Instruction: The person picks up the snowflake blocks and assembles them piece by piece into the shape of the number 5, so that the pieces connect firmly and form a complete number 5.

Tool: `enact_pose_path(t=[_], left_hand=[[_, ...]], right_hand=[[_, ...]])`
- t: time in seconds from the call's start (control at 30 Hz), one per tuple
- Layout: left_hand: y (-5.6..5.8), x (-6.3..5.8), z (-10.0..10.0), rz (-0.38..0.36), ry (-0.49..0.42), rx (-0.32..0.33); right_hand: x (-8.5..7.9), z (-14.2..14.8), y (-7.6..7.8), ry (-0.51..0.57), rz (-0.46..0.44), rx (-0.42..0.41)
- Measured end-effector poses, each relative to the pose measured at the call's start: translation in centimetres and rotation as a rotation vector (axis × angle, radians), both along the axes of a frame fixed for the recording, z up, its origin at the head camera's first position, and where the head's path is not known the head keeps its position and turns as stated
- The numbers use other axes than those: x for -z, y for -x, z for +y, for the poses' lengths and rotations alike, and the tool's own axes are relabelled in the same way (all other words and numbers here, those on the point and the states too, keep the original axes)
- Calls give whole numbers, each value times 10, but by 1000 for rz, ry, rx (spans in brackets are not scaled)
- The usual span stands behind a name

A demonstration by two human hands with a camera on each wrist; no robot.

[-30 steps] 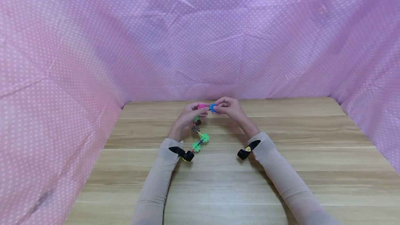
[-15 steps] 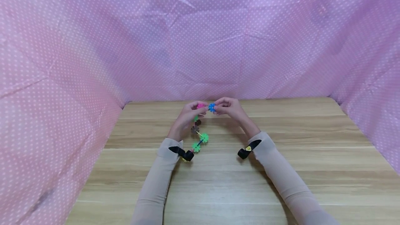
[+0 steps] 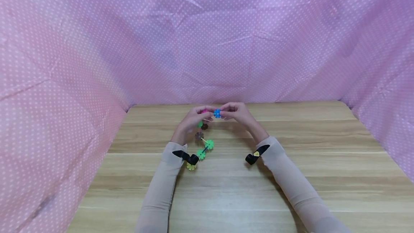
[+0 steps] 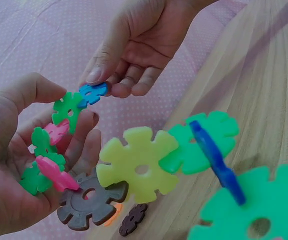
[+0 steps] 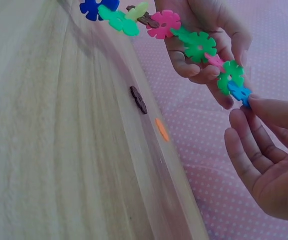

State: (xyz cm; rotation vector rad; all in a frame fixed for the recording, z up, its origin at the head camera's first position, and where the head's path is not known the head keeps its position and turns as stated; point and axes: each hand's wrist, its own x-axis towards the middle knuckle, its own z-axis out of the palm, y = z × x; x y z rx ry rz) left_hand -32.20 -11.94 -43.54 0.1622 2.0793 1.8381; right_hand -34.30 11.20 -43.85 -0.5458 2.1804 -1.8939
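Note:
Slotted plastic snowflake discs are joined edge to edge in a chain. My left hand [image 3: 193, 118] holds its far end; green discs and pink discs [image 4: 57, 174] lie across the palm and fingers. Between left thumb and fingers is a green disc [image 4: 68, 111]. My right hand [image 3: 238, 113] pinches a blue disc [image 5: 240, 93] between thumb and index finger; it meets that green disc, apparently slotted into it. The chain continues toward me through a grey-brown disc [image 4: 91, 199], a pale yellow disc [image 4: 138, 162], further green discs [image 3: 209, 144] and a yellow disc [image 3: 191, 167].
A loose dark brown disc [image 5: 139, 100] and an orange disc [image 5: 162, 130] lie on the wooden table [image 3: 226, 190] near its far edge. Pink dotted cloth [image 3: 207, 46] hangs behind and at the sides. Both wrists wear black camera straps.
Both hands have shifted slightly left with the blue disc and the chain. More of the yellow disc by my left wrist shows now. The blue disc stays pinched in the right hand.

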Motion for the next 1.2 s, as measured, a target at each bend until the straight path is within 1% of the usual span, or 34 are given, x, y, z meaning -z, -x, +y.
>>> enact_pose_path(t=[0.1,0.23,0.33,0.43,0.53,0.67,0.77,0.83,0.93,1.0,1.1,1.13,1.2], left_hand=[[-1,0,-3,-46,-4,6],[-1,-4,-6,-86,-3,5],[1,-7,-8,-65,-13,-6],[3,-6,-11,-8,-42,-28],[5,-5,-15,31,-69,-55],[5,-5,-19,34,-76,-98],[6,-6,-22,47,-77,-120],[6,-6,-23,45,-86,-130],[6,-7,-26,45,-95,-141],[5,-7,-27,20,-101,-152],[5,-8,-28,13,-99,-157],[4,-8,-28,14,-105,-158],[4,-9,-29,39,-103,-154]], right_hand=[[1,0,0,-25,-4,-7],[1,0,1,-30,-23,-25],[-2,0,2,-26,-44,-38],[-3,1,1,-38,-59,-54],[0,2,0,-99,-57,-71],[6,1,1,-216,-31,-116],[10,-4,3,-273,-20,-170],[12,-8,5,-299,-13,-198],[15,-15,9,-342,30,-242],[17,-19,11,-363,66,-276],[19,-25,13,-392,102,-321],[20,-27,14,-398,105,-332],[20,-31,15,-409,116,-345]])
